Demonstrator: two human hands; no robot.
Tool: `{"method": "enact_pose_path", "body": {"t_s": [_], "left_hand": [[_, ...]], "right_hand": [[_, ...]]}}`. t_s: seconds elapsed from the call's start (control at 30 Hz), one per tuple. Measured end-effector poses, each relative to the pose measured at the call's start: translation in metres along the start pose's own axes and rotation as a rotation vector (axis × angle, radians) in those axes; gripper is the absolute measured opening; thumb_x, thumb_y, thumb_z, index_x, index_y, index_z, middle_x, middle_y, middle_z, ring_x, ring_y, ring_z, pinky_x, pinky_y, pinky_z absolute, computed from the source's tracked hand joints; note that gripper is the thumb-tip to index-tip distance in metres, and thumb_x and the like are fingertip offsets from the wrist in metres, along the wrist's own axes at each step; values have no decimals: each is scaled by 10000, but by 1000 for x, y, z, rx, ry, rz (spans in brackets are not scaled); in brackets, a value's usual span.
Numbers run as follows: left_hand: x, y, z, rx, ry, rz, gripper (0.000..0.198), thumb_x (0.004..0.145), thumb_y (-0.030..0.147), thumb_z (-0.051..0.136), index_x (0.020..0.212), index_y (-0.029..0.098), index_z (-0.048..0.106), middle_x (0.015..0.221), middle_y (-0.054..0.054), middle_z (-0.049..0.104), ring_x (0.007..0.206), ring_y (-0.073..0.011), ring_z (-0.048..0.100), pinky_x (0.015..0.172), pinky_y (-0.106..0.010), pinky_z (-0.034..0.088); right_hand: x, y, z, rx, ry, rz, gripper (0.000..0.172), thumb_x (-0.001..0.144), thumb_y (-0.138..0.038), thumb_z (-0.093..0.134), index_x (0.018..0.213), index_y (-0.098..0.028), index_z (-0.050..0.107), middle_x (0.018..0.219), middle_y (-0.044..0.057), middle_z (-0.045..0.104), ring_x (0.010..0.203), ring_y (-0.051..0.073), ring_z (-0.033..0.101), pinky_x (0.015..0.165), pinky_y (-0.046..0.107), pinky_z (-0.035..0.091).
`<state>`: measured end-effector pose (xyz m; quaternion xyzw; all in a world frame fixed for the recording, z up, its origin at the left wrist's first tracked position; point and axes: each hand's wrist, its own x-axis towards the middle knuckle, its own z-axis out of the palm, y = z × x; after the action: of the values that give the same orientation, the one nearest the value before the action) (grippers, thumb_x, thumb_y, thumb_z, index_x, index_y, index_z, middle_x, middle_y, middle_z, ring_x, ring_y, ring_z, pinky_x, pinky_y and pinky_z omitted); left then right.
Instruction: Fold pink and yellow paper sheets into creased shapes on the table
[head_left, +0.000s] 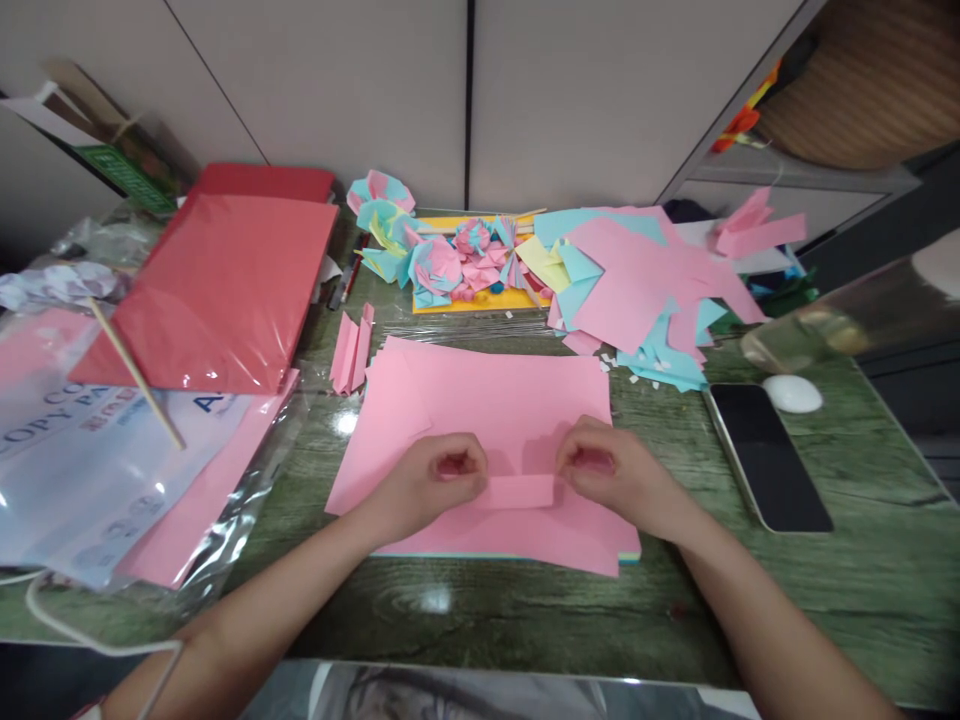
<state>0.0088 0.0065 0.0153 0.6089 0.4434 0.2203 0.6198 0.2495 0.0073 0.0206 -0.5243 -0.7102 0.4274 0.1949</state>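
Note:
A small folded strip of pink paper (519, 491) lies between my two hands, over a stack of pink sheets (495, 400) on the green wood-grain table (862, 470). My left hand (427, 480) is curled closed and pinches the strip's left end. My right hand (611, 475) is curled closed on its right end. Both forearms reach in from the bottom edge.
A pleated pink piece (352, 350) stands left of the stack. Folded pink and blue paper flowers (450, 260) and loose sheets (637, 280) lie behind. Red paper in plastic (217, 280), a copy-paper pack (97, 450) and a wooden stick (135, 372) sit left. A phone (765, 455) lies right.

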Motion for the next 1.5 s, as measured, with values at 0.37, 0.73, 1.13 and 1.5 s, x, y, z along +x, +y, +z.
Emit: {"method": "enact_pose_path", "body": {"t_s": [0.37, 0.73, 1.13, 1.5], "left_hand": [[-4, -3, 18, -12, 46, -23, 50, 764, 162, 531, 759, 156, 580, 724, 16, 570, 701, -112, 505, 667, -224, 400], [-3, -5, 11, 24, 55, -10, 64, 732, 122, 511, 684, 155, 536, 658, 36, 504, 655, -102, 439, 611, -213, 338], [1, -5, -15, -158, 199, 10, 105, 774, 176, 571, 674, 153, 548, 641, 27, 558, 631, -93, 513, 624, -214, 396], [-1, -16, 21, -471, 11, -262, 298, 691, 309, 731, 908, 141, 616, 665, -7, 645, 573, -110, 613, 576, -235, 500]], "right_hand": [[-5, -9, 27, 42, -8, -30, 145, 817, -293, 600, 698, -214, 619, 672, -21, 635, 679, 134, 545, 662, 273, 394], [-6, -6, 14, 57, 51, -21, 175, 811, -338, 610, 691, -211, 625, 668, -21, 622, 665, 125, 529, 657, 265, 370], [-2, 8, -7, 285, 142, 160, 201, 769, -373, 636, 678, -195, 622, 642, -21, 594, 608, 104, 498, 573, 231, 361], [-3, 0, 15, 333, -91, 63, 138, 823, -353, 593, 859, -226, 636, 760, -8, 618, 710, 120, 536, 632, 237, 390]]}}
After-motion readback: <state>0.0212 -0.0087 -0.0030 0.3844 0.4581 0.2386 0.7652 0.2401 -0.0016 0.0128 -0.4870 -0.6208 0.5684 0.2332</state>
